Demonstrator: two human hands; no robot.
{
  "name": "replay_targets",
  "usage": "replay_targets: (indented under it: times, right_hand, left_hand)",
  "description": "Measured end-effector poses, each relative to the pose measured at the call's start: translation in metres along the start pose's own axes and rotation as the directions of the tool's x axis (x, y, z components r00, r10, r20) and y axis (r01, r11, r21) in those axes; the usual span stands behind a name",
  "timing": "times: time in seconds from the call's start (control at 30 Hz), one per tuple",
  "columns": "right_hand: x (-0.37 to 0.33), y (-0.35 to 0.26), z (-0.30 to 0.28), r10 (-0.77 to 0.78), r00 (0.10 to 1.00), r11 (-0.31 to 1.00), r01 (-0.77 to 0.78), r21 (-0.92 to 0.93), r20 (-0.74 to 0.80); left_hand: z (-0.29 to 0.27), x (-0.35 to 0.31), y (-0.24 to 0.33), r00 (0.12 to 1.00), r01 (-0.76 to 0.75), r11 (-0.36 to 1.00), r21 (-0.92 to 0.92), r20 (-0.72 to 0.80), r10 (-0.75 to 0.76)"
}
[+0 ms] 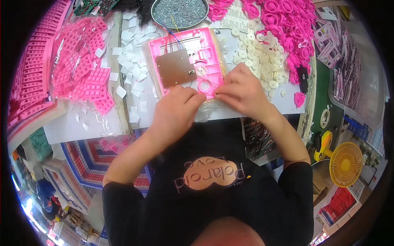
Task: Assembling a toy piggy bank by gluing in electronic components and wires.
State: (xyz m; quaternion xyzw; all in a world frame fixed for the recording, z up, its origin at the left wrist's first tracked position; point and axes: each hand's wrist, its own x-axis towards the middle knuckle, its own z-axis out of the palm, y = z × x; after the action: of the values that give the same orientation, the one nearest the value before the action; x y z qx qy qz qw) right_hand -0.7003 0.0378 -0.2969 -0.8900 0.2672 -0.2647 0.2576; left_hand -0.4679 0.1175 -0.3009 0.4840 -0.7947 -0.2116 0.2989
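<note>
A pink plastic housing (214, 53) lies open side up in front of me, with a brown circuit board (175, 67) and thin red and blue wires over its left part. At its near right corner sits a pink ring (204, 85); a small white disc (200, 71) lies just beyond. My left hand (175, 110) is closed at the near edge, thumb and fingertips together beside the ring; what they grip is hidden. From the right, my right hand (243, 92) pinches close to the ring, over the housing's corner. Whatever is in that pinch is too small to name.
A round tray of small metal screws (179, 12) stands beyond the housing. White discs (262, 55) and pink rings (283, 20) are heaped to the right. Leftward lie white paper pieces (130, 61) and bagged pink keypads (80, 61). A yellow fan (346, 164) stands at lower right.
</note>
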Motion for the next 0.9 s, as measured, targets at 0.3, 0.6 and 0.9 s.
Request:
replay_targets:
  times: [0.3, 0.6, 0.9]
  right_hand:
    - [-0.019, -0.009, 0.003, -0.125, 0.991, 0.925, 0.136, -0.354, 0.056]
    - [0.051, -0.028, -0.026, 0.200, 0.896, 0.958, -0.094, -0.272, 0.396]
    - [0.145, 0.011, 0.037, 0.343, 0.938, 0.840, -0.281, -0.465, 0.052]
  left_hand:
    - [-0.002, 0.001, -0.004, 0.978, -0.150, 0.979, 0.138, 0.164, 0.127]
    - [-0.005, 0.001, 0.000, 0.949, -0.194, 0.959, 0.205, 0.287, 0.130]
    - [-0.010, 0.006, -0.004, 0.973, -0.075, 0.997, 0.017, 0.218, 0.069]
